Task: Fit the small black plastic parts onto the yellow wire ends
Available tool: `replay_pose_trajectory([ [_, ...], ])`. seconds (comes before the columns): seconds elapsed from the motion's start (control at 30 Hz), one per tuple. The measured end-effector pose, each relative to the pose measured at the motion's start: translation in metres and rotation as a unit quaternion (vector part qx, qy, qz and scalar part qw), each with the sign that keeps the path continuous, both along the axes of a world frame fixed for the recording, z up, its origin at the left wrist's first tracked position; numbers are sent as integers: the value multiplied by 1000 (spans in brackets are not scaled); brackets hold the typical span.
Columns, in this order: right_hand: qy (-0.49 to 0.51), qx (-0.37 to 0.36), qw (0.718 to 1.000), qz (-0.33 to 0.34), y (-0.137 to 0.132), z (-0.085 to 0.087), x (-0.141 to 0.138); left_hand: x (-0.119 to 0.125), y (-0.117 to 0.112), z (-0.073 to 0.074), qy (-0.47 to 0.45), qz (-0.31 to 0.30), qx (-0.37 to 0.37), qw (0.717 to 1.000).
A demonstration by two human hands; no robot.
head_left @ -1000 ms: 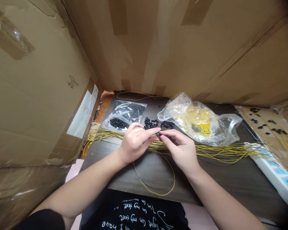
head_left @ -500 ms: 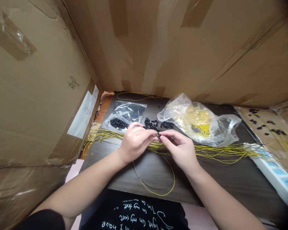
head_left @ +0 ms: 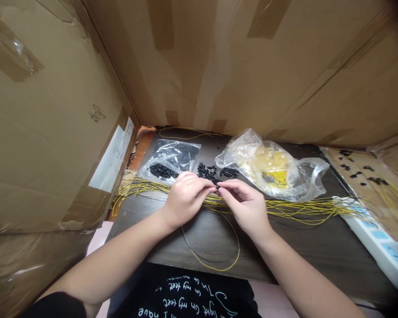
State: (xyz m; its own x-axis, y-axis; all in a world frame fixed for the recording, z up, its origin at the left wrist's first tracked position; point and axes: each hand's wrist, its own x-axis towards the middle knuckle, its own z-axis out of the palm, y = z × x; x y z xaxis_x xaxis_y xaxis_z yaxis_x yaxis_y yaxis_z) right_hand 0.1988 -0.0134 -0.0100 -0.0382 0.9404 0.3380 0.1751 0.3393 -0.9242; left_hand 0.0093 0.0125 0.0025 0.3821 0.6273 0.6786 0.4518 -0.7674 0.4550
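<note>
My left hand (head_left: 185, 196) and my right hand (head_left: 247, 206) meet fingertip to fingertip over the middle of the table. Between the pinched fingers is a small black plastic piece (head_left: 217, 187), mostly covered by the fingertips. A thin yellow wire (head_left: 238, 251) bends in a loop on the table below my hands; whether its end reaches the fingertips is hidden. Under both hands a long bundle of yellow wires (head_left: 295, 206) runs across the table. Just beyond the fingertips lies a pile of loose black pieces (head_left: 205, 171).
Behind my left hand lies a clear bag of black pieces (head_left: 175, 154). A crumpled plastic bag (head_left: 305, 176) with yellow contents sits back right. At the right are a white power strip (head_left: 381, 247) and cardboard (head_left: 354, 185) with black pieces. Tall cardboard walls (head_left: 199, 66) enclose the table (head_left: 268, 260).
The fingertips have drawn closer together around the small black piece, leaving less of it showing. The whole view has shifted slightly; other things lie as before.
</note>
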Motion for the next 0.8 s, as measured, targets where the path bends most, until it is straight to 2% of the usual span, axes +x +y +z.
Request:
replay_pose_trajectory([
  [0.6, -3, -6, 1000, -4, -2, 2, -3, 4, -3, 1, -46, 8, -55, 997],
  [0.8, 44, -50, 998, -1, -2, 6, -4, 4, -1, -3, -70, -1, -66, 995],
])
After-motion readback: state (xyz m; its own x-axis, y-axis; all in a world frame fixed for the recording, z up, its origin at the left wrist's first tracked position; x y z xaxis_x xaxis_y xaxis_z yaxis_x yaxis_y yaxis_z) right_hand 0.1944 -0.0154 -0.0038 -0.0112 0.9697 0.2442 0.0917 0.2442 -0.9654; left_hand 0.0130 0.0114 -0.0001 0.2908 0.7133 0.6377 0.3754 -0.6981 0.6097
